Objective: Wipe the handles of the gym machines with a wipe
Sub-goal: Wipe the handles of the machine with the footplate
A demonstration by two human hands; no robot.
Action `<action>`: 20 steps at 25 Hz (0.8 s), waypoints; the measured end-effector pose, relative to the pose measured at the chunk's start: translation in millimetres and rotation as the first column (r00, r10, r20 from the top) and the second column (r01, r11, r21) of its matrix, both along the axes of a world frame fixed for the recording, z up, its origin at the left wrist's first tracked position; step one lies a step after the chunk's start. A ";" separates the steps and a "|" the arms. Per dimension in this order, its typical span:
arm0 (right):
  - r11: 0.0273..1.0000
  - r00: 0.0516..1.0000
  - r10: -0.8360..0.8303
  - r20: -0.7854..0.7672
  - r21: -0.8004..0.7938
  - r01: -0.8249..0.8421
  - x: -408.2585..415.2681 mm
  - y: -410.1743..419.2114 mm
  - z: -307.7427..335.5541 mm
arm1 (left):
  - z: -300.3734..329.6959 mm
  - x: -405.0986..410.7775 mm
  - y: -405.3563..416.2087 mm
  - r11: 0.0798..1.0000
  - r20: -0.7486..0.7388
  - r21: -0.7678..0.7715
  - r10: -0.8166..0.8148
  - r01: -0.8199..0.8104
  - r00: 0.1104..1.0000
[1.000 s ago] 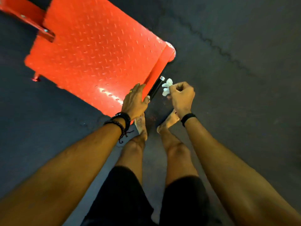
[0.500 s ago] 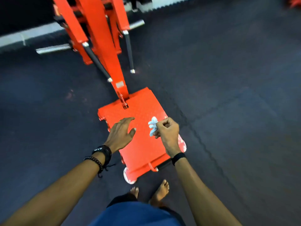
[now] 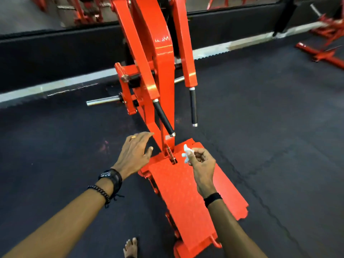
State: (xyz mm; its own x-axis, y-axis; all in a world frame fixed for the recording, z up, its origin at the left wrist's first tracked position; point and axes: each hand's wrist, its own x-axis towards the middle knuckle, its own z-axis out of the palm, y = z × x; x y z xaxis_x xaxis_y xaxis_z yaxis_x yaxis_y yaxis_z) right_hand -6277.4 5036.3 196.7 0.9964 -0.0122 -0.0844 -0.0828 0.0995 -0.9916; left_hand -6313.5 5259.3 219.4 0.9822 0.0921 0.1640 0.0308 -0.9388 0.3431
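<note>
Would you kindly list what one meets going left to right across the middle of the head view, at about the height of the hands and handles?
Chrome weight peg → left hand → left black handle → wipe → right black handle → right hand, whose fingers pinch the wipe.

Above a red checker-plate platform (image 3: 186, 192), the right hand (image 3: 202, 164) pinches a white wipe (image 3: 186, 152) while the left hand (image 3: 135, 153) reaches flat-fingered toward two black handles (image 3: 163, 117).
</note>
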 end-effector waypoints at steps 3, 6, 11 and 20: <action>0.998 0.999 -0.018 0.039 -0.061 0.021 -5.8 76.8 12.7 | 20.8 3.0 67.5 0.995 0.028 0.072 -0.071 0.069 0.997; 0.984 0.987 -0.086 0.134 -0.142 0.105 15.7 121.0 31.2 | 40.2 30.9 117.7 0.976 0.076 0.155 -0.168 0.154 0.983; 0.949 0.967 -0.223 0.126 -0.199 0.244 50.6 129.6 22.0 | 49.2 94.1 140.9 0.960 0.068 0.158 -0.244 0.231 0.967; 0.918 0.918 -0.395 0.033 0.056 0.392 143.8 175.7 6.6 | 77.8 243.5 165.9 0.780 0.006 0.426 -0.509 0.458 0.861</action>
State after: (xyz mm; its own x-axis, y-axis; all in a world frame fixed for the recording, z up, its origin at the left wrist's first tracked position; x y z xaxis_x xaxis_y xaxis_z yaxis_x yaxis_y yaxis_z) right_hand -6133.7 5211.9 203.4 0.9146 -0.4010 -0.0524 0.0145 0.1619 -0.9867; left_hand -6070.0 5425.2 297.2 0.8513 -0.4876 0.1937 -0.4797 -0.8729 -0.0889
